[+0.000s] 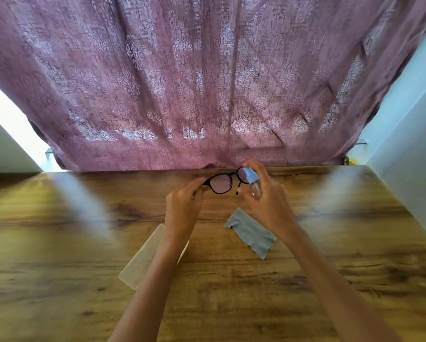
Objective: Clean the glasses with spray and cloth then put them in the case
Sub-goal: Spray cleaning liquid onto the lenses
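Note:
Black-framed glasses [221, 184] are held up above the wooden table [83, 243], near its far edge. My left hand [182, 206] pinches their left end. My right hand [268, 198] grips a small clear spray bottle [253, 183] with a light blue top, right beside the right lens, with a finger on top of the nozzle. A grey cleaning cloth [251, 232] lies flat on the table below my right hand. A pale translucent glasses case [143, 260] lies under my left forearm, partly hidden by it.
A mauve patterned curtain [207, 82] hangs behind the table's far edge. Pale walls stand to the left and right. A small yellow object [352, 161] sits at the table's far right corner.

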`<state>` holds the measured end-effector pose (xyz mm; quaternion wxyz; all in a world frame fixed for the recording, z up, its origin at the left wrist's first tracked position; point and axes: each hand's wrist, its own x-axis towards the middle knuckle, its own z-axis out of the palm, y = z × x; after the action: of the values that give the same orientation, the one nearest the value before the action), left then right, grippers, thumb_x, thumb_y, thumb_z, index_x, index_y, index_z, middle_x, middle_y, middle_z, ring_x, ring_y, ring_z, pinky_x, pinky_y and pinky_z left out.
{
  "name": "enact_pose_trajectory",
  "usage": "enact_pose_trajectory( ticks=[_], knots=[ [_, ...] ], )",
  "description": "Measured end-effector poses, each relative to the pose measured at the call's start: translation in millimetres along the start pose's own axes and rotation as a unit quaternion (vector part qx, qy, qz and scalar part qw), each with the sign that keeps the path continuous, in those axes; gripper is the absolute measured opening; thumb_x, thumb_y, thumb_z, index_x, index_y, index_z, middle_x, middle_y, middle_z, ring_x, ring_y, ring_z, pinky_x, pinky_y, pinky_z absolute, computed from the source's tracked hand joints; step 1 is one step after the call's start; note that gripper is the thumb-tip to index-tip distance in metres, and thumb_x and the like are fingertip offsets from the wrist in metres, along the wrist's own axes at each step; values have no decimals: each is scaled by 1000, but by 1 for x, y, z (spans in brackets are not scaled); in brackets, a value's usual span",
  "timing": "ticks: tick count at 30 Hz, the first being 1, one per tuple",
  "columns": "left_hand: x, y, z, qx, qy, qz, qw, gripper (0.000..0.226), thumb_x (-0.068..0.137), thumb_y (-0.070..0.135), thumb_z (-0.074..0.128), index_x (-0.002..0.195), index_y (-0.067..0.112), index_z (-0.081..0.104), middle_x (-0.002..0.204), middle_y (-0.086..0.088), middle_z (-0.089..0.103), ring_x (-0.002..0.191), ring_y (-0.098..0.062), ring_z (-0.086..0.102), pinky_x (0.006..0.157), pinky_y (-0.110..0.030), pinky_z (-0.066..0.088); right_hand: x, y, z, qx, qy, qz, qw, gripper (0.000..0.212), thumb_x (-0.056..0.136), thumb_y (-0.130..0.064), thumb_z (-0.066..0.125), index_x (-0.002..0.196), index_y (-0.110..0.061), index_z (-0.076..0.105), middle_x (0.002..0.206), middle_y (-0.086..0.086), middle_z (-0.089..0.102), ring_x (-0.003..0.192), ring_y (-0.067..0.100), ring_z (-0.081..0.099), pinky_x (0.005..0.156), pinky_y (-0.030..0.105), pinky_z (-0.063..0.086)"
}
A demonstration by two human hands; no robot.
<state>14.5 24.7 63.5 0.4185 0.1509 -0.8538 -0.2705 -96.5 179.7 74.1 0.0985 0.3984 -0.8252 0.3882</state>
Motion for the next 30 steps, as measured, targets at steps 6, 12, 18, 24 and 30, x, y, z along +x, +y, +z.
enact_pose_trajectory(
  ticks=[6, 12, 18, 24, 30],
  knots=[
    [0, 1, 1, 5, 1, 6, 1000, 21, 74, -8, 72, 93, -1, 73, 81, -8, 75, 67, -15, 69, 68, -10, 44, -4, 3, 5, 28, 35, 28, 999, 59, 74, -4, 73, 124, -22, 49, 48, -15, 35, 42, 1, 45, 38, 8, 32],
    [1, -1, 3, 10, -4, 1, 1000, 22, 73, -7, 73, 94, 1, 74, 82, -8, 75, 68, -16, 70, 65, -12, 46, -4, 4, 6, 46, 37, 28, 998, 57, 73, -14, 74, 120, -30, 46, 49, -8, 40, 40, 8, 35, 37, 18, 34],
    [-1, -1, 2, 8, -4, 1, 1000, 22, 72, -8, 73, 92, -1, 74, 83, -9, 75, 70, -17, 70, 70, -9, 43, -3, 5, 3, 31, 48, 22, 998, 57, 74, -8, 74, 124, -22, 48, 50, -10, 39, 39, 7, 34, 39, 13, 34],
    [0, 0, 3, 2, -2, -5, 1000, 22, 72, -10, 72, 92, -1, 73, 80, -11, 75, 66, -17, 70, 67, -11, 44, -9, 10, 7, 71, 76, 31, 994, 55, 75, -12, 73, 122, -24, 47, 54, -10, 52, 43, 6, 51, 38, 10, 39],
    [0, 1, 3, 4, 4, -2, 1000, 21, 72, -10, 73, 91, -2, 73, 80, -11, 74, 67, -18, 70, 69, -10, 45, -18, 49, 11, 55, 66, 116, 990, 42, 93, -12, 45, 132, -22, 33, 58, -4, 42, 42, 10, 37, 38, 24, 32]
  ],
)
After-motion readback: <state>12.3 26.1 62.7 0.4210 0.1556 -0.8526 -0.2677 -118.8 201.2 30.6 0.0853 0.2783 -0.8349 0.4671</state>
